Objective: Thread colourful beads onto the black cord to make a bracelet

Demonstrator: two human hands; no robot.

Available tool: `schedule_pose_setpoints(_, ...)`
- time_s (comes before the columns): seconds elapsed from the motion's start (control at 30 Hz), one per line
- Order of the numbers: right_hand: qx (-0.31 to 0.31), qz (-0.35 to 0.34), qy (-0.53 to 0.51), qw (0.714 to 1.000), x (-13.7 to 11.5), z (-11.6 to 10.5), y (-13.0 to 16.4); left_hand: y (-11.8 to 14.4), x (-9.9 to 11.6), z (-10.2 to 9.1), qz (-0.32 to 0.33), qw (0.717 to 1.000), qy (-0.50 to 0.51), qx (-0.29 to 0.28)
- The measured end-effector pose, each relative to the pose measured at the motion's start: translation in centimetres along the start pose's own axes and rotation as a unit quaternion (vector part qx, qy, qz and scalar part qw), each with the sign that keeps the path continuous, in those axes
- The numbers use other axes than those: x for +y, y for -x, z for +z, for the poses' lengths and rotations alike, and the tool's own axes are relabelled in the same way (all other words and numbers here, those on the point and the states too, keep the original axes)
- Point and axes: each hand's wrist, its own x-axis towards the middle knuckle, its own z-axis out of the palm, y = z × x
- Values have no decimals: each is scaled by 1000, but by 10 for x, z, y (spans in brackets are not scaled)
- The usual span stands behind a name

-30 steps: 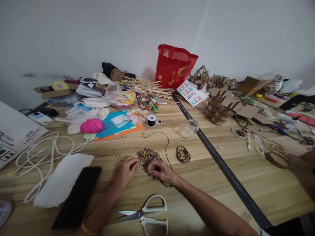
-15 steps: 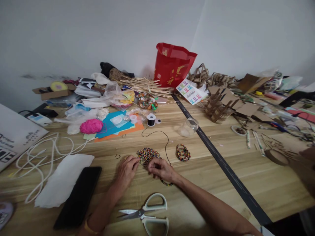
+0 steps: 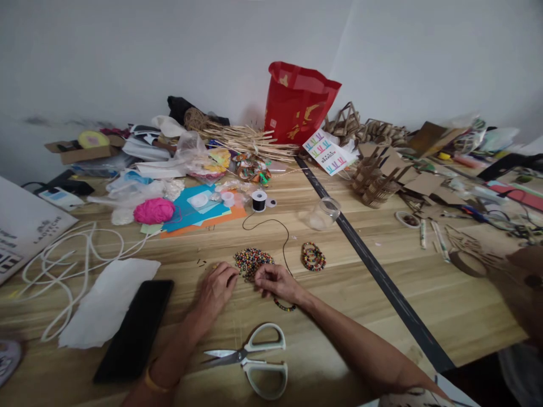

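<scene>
My left hand (image 3: 217, 289) rests on the wooden table at the near-left edge of a pile of small coloured beads (image 3: 251, 262), fingertips pinched together at the pile. My right hand (image 3: 278, 282) sits just right of it, fingers closed on a black cord (image 3: 287, 244) strung with beads; a short beaded strand (image 3: 283, 306) curls out beneath the hand. The cord runs back in a loop to a black spool (image 3: 258, 200). Finished bead bracelets (image 3: 313, 256) lie stacked to the right of the pile.
White-handled scissors (image 3: 254, 362) lie near my forearms. A black phone (image 3: 134, 328) and white paper (image 3: 106, 299) are at left, with white rope (image 3: 63, 265). A pink yarn ball (image 3: 153, 211), a small jar (image 3: 324, 213), a red bag (image 3: 299, 103) and cardboard scraps (image 3: 382, 178) crowd the back.
My hands stay at the bead pile with small finger movements. The view has tilted slightly, so everything sits a little higher in the picture.
</scene>
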Motion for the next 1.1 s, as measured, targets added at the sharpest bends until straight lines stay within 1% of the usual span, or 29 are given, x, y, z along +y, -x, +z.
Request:
schedule_pose_setpoints(0.13,-3,7,-3,1000,-1,0,0,1,5,-5,10,1000,-7,-8)
schedule_pose_setpoints(0.27,1,5,3,1000,-2,0,0,3,6,-6,7,1000,10,-16)
schedule_pose_setpoints(0.47,-2,14,2,1000,-2,0,0,3,-2,-6,-2,999,47,-13)
schedule_pose_setpoints(0.67,-4,14,20,1000,-7,1,1,1,-7,-9,-35,997,70,-21)
schedule_pose_setpoints(0.8,-11,11,23,1000,-10,1,2,0,-6,-11,-43,996,70,-38)
schedule_pose_setpoints(1.1,-10,14,20,1000,-9,2,1,0,-2,-12,-34,998,51,-30)
